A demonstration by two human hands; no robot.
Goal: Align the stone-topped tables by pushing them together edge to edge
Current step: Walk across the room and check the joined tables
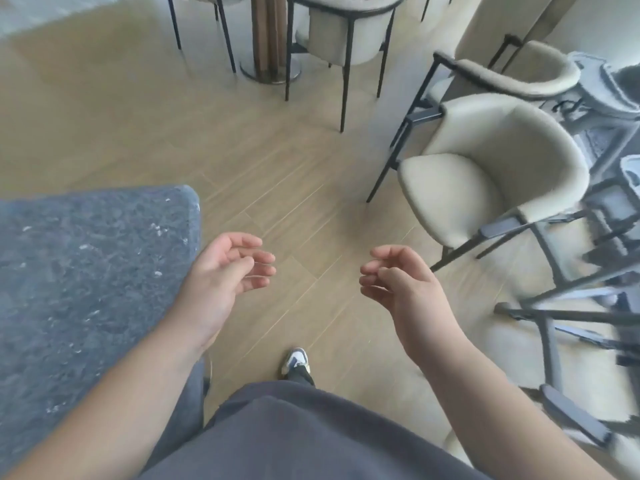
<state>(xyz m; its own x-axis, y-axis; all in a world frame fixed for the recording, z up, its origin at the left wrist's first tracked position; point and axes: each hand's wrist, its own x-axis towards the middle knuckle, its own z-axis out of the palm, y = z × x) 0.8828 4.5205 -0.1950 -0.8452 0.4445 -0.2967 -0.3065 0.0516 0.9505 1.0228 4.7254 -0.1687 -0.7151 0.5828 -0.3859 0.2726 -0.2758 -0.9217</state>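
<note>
While both hands hover over the wooden floor (284, 174) holding nothing, the left hand (221, 271) and the right hand (401, 282) face each other, fingers (258, 268) loosely curled and relaxed. The stone-topped worktop (86, 271), dark grey and speckled, fills the lower left; its rounded corner points up and right, and its visible side edge runs toward the person, just beside the left wrist. A cream chair (485, 174) stands at right, well apart from the stone top. One shoe (295, 361) shows below
</note>
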